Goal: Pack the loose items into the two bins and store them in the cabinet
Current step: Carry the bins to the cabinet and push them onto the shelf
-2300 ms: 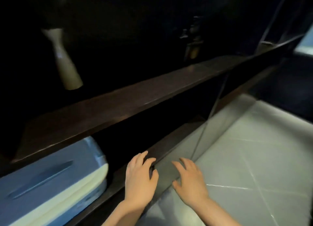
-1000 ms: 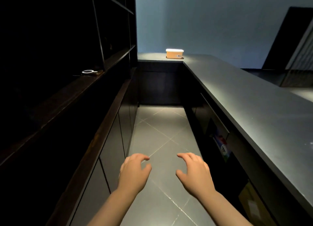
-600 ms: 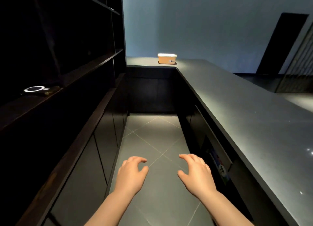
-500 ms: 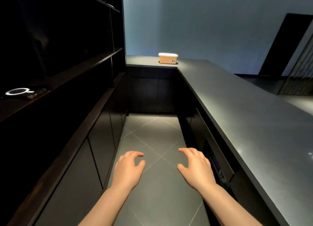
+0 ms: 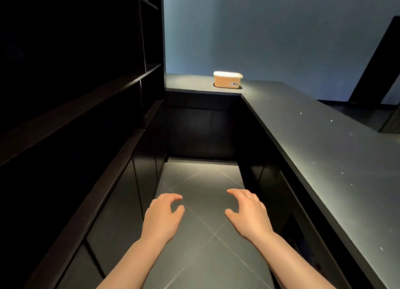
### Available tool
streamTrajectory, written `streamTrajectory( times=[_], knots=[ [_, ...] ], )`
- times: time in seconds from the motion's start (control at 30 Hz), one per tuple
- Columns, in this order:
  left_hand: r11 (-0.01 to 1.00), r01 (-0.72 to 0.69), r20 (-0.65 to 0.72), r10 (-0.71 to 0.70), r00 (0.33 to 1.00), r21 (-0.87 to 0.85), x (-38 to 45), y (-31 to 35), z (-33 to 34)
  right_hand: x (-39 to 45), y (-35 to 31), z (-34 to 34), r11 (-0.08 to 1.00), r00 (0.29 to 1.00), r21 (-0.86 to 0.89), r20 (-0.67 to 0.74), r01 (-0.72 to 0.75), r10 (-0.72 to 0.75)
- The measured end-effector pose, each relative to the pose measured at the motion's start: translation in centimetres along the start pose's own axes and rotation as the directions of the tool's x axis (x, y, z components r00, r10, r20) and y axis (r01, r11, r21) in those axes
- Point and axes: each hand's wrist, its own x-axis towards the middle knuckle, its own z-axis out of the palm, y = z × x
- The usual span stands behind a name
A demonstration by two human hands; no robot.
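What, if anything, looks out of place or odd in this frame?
One orange bin with a white lid sits alone at the far end of the dark counter, not in the cabinet. Both hands, left and right, hold nothing.

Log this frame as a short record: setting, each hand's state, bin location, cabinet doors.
setting: narrow aisle, dark shelving on the left, dark counter on the right
left hand: empty, fingers loosely curled, over the floor
right hand: empty, fingers loosely curled, over the floor
bin: orange with pale lid, on the far counter corner, out of reach
cabinet doors: closed
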Motion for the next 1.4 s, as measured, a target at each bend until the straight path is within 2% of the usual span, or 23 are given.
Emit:
streamTrajectory(
  times=[0.2, 0.37, 0.6, 0.77, 0.93, 1.03, 1.13, 1.27, 1.4],
  knots=[
    [1.0, -0.025, 0.009, 0.025, 1.0, 0.001, 14.3, 0.3, 0.0, 13.3, -0.9, -0.8, 0.999, 0.995, 0.019, -0.089, -0.034, 0.035],
    [0.998, -0.069, 0.044, 0.07, 0.997, -0.01, 24.9, 2.5, 3.0, 23.2, 1.1, -0.4, 0.998, 0.994, 0.025, -0.083, -0.063, 0.065],
    [0.999, -0.048, 0.046, 0.048, 0.998, 0.001, 39.4, 6.1, 8.2, 38.4, 5.7, -1.2, 0.999, 0.996, 0.021, -0.075, -0.04, 0.042],
    [0.997, -0.052, -0.008, 0.052, 0.999, -0.051, 49.1, 8.9, 11.3, 48.7, 8.5, -2.2, 0.999, 0.998, -0.042, -0.056, -0.001, -0.001],
    [0.999, -0.014, 0.065, 0.016, 0.998, -0.033, 56.9, 8.3, 14.8, 58.1, 9.0, -1.1, 1.0, 1.0, -0.016, -0.009, 0.025, -0.025],
    [0.999, -0.003, 0.044, 0.005, 0.999, -0.052, 63.7, 7.8, 16.4, 64.9, 9.4, -0.6, 0.999, 0.999, -0.016, -0.044, 0.031, -0.032],
    [0.997, -0.047, 0.042, 0.05, 0.998, -0.068, 71.1, 8.1, 17.7, 71.6, 9.6, 0.1, 1.0, 0.997, -0.006, -0.081, -0.015, 0.014],
    [0.995, -0.078, 0.072, 0.081, 0.994, -0.056, 81.1, 8.0, 18.5, 80.2, 9.5, 0.8, 0.997, 0.996, -0.003, -0.059, -0.072, 0.072],
    [0.994, -0.102, 0.085, 0.105, 0.991, -0.037, 90.9, 8.2, 19.1, 88.1, 9.8, 0.7, 0.993, 0.986, 0.03, -0.116, -0.116, 0.119]
  ],
)
